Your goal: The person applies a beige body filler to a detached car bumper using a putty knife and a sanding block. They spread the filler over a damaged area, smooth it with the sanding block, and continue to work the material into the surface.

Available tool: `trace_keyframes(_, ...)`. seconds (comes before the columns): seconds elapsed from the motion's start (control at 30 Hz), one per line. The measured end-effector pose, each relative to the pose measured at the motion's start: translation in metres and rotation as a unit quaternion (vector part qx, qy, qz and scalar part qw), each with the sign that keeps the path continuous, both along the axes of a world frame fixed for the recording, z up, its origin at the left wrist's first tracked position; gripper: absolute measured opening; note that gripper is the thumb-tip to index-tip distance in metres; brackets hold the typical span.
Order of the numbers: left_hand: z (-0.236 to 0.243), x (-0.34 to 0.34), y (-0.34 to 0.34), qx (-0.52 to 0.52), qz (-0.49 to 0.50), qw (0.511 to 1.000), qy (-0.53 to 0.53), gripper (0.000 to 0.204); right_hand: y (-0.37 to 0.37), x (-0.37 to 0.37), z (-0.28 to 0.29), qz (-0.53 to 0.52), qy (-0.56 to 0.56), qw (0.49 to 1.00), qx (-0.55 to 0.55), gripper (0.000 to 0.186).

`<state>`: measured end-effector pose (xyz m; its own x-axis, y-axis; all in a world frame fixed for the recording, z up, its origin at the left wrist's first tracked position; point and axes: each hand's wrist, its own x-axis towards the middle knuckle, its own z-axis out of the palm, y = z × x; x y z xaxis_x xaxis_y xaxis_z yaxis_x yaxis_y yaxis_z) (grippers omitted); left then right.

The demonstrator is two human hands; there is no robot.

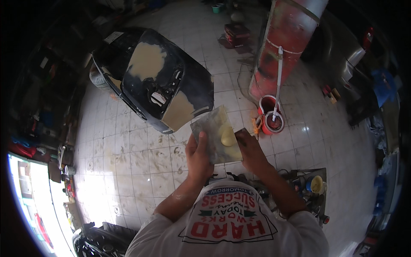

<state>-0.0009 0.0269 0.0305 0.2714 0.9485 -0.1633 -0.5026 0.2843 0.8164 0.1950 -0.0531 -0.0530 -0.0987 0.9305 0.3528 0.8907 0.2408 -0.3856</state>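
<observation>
My left hand (197,152) grips a square, smeared mixing board (207,147), thumb over its near left side. A rounded dollop of pale yellow paste (227,135) sits on the board's right part. At the board's right edge, my right hand (252,154) is closed on a small dark flat spreader (241,135); its fingers are partly hidden. Beyond my hands, a black car body panel (192,77) with beige filler patches (147,60) stands at the upper left, with a tire (98,80) behind it.
A red mop bucket (270,122) with a white pole stands ahead right, by a long red panel (282,34). A red box (236,35) is farther back. A cart (312,173) with a yellow tub is right behind me, black parts (98,240) lower left. Tiled floor (115,158) lies between.
</observation>
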Motion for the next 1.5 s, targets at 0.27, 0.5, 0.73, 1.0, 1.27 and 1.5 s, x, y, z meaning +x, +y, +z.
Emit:
trace_keyframes(0.27,-0.013,0.002,0.011,-0.038,0.062,0.995,-0.071,0.037,-0.023,0.046,0.000,-0.181,0.654,0.733,-0.042,0.048)
trace_keyframes(0.5,-0.042,0.021,-0.012,0.063,0.028,0.997,0.030,0.038,-0.052,0.008,0.062,-0.093,0.440,0.891,-0.070,0.041)
trace_keyframes(0.73,-0.033,0.025,-0.014,0.077,0.057,0.995,0.040,0.031,-0.059,-0.011,0.072,-0.076,0.224,0.971,0.012,0.051)
trace_keyframes(1.0,-0.034,0.016,-0.017,0.170,0.043,0.972,0.156,0.032,-0.059,-0.017,0.070,-0.074,0.152,0.983,-0.069,0.067)
trace_keyframes(1.27,-0.025,0.021,-0.023,0.197,0.042,0.974,0.106,0.036,-0.052,-0.018,0.007,-0.128,0.052,0.962,-0.235,0.056)
trace_keyframes(1.5,-0.028,0.003,-0.003,0.052,0.047,0.997,-0.021,0.032,-0.054,0.055,-0.030,-0.207,0.734,0.647,-0.006,0.043)
